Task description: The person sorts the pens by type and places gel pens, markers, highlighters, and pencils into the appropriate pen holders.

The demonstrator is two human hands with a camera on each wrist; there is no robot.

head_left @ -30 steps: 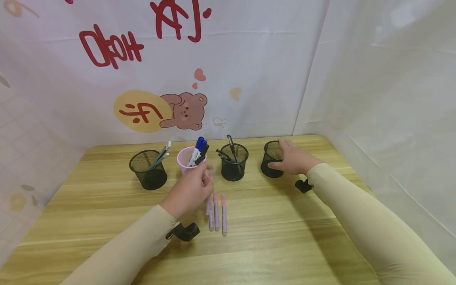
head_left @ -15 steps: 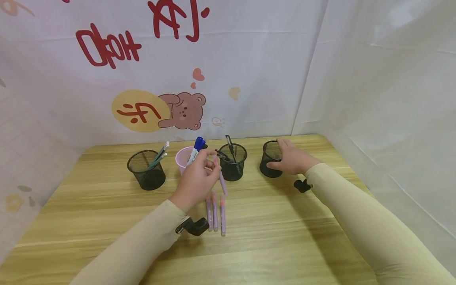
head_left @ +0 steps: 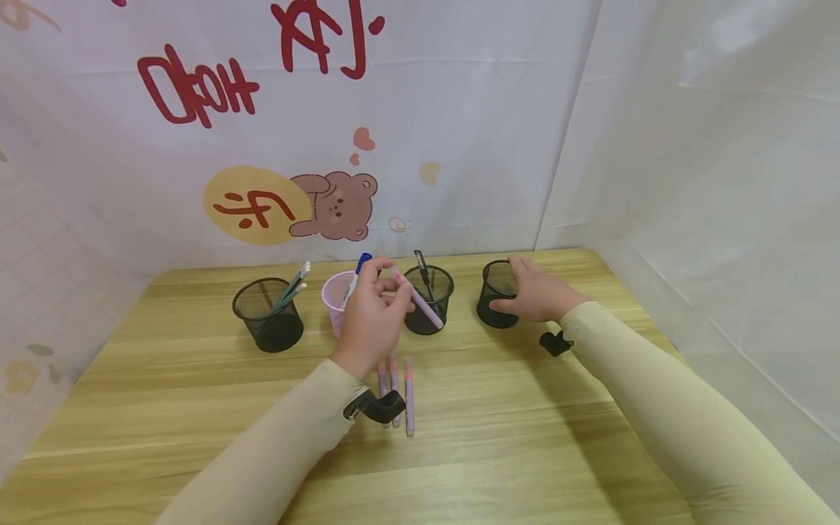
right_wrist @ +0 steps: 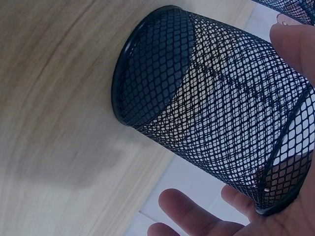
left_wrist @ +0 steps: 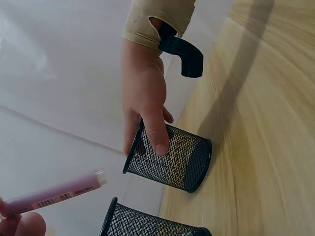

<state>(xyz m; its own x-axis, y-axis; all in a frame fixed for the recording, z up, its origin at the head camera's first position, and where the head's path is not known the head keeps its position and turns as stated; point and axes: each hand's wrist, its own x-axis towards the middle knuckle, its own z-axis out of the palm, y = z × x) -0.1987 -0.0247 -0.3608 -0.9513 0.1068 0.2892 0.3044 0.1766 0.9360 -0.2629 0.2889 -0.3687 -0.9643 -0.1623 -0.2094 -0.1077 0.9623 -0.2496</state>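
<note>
My left hand (head_left: 374,313) pinches a purple highlighter (head_left: 423,305) with a pinkish upper part, tilted in front of a black mesh cup of black pens (head_left: 426,322). In the left wrist view the barcoded barrel of the highlighter (left_wrist: 61,192) points toward the rightmost cup, apart from it. My right hand (head_left: 541,292) grips that black mesh pen cup (head_left: 494,310) near its rim, thumb on one side and fingers on the other. No pens show inside this cup (right_wrist: 221,93) in the right wrist view. It stands upright on the table.
Three similar highlighters (head_left: 410,401) lie side by side on the wooden table (head_left: 512,437), partly behind my left wrist. A pink cup (head_left: 332,312) with markers stands partly hidden by my left hand. Far left is a black mesh cup (head_left: 272,332) with pencils. A white curtain stands behind.
My left hand has lifted the highlighter from among the others and carried it up and to the right, tilting it. The right hand stays on the rightmost cup.
</note>
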